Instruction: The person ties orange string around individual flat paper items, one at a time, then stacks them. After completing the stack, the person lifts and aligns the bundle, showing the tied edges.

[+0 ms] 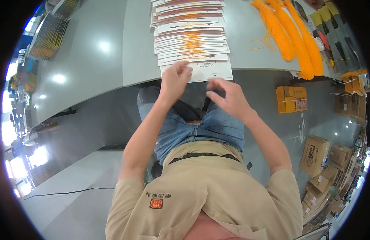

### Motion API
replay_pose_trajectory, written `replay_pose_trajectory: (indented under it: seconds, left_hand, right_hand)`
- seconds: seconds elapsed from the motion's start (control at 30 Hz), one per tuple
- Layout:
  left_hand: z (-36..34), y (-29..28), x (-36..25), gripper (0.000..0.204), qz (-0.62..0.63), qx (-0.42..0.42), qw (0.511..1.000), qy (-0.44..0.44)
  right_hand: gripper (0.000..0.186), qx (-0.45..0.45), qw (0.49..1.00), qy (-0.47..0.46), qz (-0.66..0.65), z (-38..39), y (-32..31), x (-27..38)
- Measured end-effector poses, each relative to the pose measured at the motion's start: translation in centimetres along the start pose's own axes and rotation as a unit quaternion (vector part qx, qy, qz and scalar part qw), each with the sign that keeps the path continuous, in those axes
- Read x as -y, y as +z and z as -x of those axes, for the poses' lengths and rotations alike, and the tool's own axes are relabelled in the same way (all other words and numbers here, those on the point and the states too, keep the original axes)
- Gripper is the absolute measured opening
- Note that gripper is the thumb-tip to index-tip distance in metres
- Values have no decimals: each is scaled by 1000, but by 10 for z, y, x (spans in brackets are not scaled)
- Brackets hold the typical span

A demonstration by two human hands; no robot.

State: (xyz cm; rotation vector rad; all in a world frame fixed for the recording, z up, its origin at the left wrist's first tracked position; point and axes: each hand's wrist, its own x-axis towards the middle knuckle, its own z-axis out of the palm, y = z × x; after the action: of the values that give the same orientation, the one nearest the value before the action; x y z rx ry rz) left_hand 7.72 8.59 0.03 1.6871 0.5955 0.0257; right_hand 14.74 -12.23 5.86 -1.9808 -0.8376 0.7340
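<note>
Nearest white card (201, 70) top centre, long axis L-R; left hand (175, 80) pinching its edge (closer), right hand (229, 98) just below, fingers apart, empty.

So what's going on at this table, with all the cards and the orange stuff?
A seated person works at a grey table. The left hand pinches the edge of the nearest white paper card, the front one of a long overlapping row of white cards with orange threads lying across it. The right hand hovers just off the table's edge, fingers curled, seemingly holding nothing. Bundles of orange tassel cord lie to the right.
</note>
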Motion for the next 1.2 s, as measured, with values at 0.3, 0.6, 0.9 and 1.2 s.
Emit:
replay_pose_trajectory:
  seconds: [0.3,0.6,0.9,1.2]
  left_hand:
    - [9,-63,-8,56,-482,78,840,235]
    - [2,-64,-47,12,-542,139,800,217]
    - [22,-53,7,18,-473,19,808,349]
    - [11,-61,15,64,-530,15,786,318]
  right_hand:
    - [11,281,764,-415,-407,80,-42,102]
    - [21,-183,983,25,11,16,-57,-63]
    - [19,-258,932,-24,254,-65,-140,-139]
    - [16,-203,955,20,217,-79,-150,-162]
